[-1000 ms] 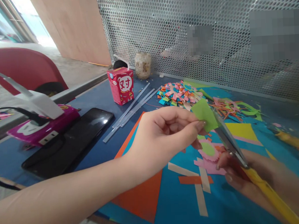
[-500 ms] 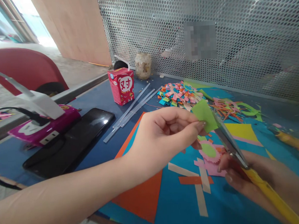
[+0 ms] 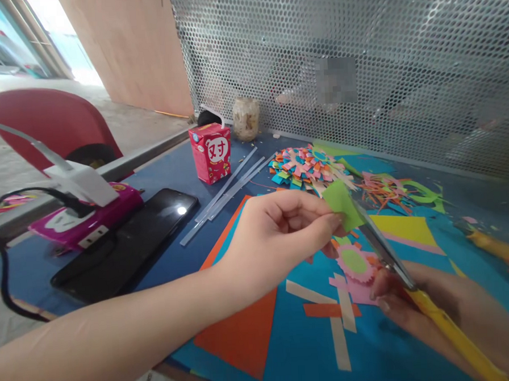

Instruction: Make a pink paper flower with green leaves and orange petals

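My left hand (image 3: pixel 288 228) pinches a small piece of green paper (image 3: pixel 341 204) between thumb and fingers, above the table. In my right hand (image 3: pixel 417 295) is a pair of scissors (image 3: pixel 388 249) with yellow handles, the blades at the right edge of the green paper. Whether the blades are parted I cannot tell. Below lie a pink scalloped paper piece with a green centre (image 3: pixel 354 260) and crossed cream and orange paper strips (image 3: pixel 324 310), on a blue paper sheet (image 3: pixel 301 347).
Behind my hands are fringed paper flowers (image 3: pixel 300 164), curly paper scraps (image 3: pixel 385 189), clear glue sticks (image 3: pixel 227 195), a red drink carton (image 3: pixel 211 154) and a jar (image 3: pixel 246 118). At left lie a black phone (image 3: pixel 129 242) and a purple power strip (image 3: pixel 85 219). A perforated metal panel (image 3: pixel 251 48) borders the table.
The view has shifted slightly, so most things sit a little lower. Both hands keep their holds; the green paper looks slightly turned against the scissor blades.
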Available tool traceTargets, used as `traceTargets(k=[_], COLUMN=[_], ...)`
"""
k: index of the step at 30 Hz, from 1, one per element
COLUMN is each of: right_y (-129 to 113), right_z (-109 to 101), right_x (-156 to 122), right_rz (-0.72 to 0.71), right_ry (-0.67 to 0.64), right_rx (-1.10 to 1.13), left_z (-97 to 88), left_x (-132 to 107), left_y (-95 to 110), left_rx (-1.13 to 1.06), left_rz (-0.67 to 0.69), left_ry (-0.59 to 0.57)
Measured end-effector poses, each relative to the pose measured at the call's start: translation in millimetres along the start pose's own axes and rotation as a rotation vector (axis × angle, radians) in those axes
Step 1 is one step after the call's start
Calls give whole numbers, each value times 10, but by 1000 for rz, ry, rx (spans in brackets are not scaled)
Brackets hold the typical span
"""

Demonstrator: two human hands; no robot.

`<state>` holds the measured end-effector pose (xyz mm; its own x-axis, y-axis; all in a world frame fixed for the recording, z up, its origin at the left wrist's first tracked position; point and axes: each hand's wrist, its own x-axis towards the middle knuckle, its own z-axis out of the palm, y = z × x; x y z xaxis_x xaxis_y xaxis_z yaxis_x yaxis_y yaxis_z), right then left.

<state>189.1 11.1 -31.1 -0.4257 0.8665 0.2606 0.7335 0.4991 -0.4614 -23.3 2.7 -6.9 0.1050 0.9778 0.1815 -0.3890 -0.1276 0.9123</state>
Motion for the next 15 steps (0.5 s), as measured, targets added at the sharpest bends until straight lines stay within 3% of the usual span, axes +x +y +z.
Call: traceTargets(k=[2, 5, 11, 15], right_y=[52, 71, 111, 70], right_z=[-27, -49, -59, -42], right_x=[7, 6, -2, -4], right_rz=[-66, -47, 1, 51], right_ry=[-40, -21, -100, -10], right_rx=[33, 7, 18, -79], left_z=[-3, -23, -79, -77], left_x=[-5, -13, 5, 8], left_y=[-2, -5, 30, 63], left_rx=[8, 45, 107, 136], left_rz=[-19, -41, -67, -84], left_ry=[-3, -14, -59, -73])
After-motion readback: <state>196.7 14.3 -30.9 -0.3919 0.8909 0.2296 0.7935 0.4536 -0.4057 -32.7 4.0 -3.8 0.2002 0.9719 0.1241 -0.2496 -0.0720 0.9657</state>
